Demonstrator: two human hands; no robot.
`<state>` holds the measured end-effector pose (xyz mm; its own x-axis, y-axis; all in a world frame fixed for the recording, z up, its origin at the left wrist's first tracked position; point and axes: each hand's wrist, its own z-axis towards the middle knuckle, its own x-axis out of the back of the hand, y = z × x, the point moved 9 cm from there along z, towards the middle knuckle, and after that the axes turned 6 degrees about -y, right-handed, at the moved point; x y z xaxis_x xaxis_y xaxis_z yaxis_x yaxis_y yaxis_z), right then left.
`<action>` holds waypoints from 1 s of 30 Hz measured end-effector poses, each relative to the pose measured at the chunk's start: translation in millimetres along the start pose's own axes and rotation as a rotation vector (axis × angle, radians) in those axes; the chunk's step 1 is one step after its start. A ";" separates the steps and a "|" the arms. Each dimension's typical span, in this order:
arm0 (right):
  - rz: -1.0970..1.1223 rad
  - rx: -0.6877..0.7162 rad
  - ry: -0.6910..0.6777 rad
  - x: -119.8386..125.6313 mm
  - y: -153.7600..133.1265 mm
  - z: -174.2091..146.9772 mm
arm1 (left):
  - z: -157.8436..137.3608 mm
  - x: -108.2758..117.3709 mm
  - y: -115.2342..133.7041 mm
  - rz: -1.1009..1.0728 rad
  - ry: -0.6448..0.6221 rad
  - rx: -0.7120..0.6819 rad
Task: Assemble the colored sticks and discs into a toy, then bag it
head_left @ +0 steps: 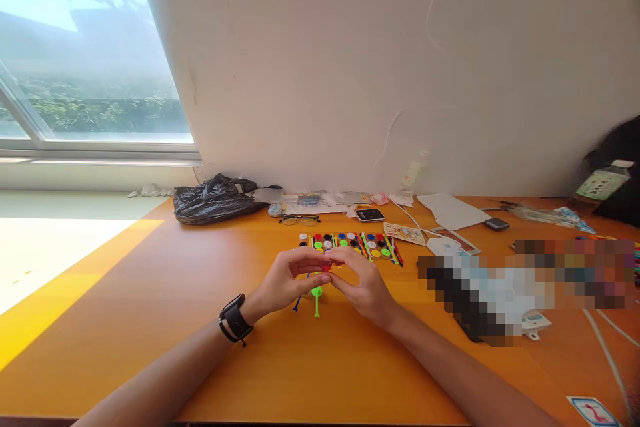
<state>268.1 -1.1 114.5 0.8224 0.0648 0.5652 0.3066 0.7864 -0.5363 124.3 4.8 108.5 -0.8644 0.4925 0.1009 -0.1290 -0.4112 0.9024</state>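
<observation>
My left hand [291, 280], with a black watch [235, 318] on its wrist, and my right hand [364, 285] meet over the desk. Their fingertips close on a small red plastic piece [327, 268], mostly hidden by the fingers. Below them a light green plastic piece with a round head and thin stem [317, 293] shows, beside a blue stick [297, 304] partly covered by my left hand. Just beyond the hands lie rows of round coloured pieces [343, 238] in white, red, black, blue, green and yellow, with coloured sticks [395, 251] among them.
A black plastic bag [215, 200], glasses [300, 219] and a dark device with a white rim [370, 214] lie toward the wall. Right of them are papers [453, 211], a card [405, 233] and a bottle [603, 181]. A blurred patch covers part of the right side.
</observation>
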 end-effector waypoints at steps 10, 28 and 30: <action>-0.069 0.127 0.102 11.9 -17.2 0.1 | -1.3 3.7 -2.5 -0.007 0.058 0.028; -0.069 0.032 0.000 6.4 -15.3 4.1 | -8.3 2.9 21.1 0.610 0.052 -0.143; -0.074 0.028 0.000 5.2 -15.5 3.8 | -9.7 1.0 20.5 0.638 0.048 -0.127</action>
<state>265.9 -10.6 128.1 0.7983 0.0060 0.6022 0.3527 0.8059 -0.4755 116.0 -10.5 123.0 -0.8105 0.0876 0.5791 0.3635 -0.7001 0.6146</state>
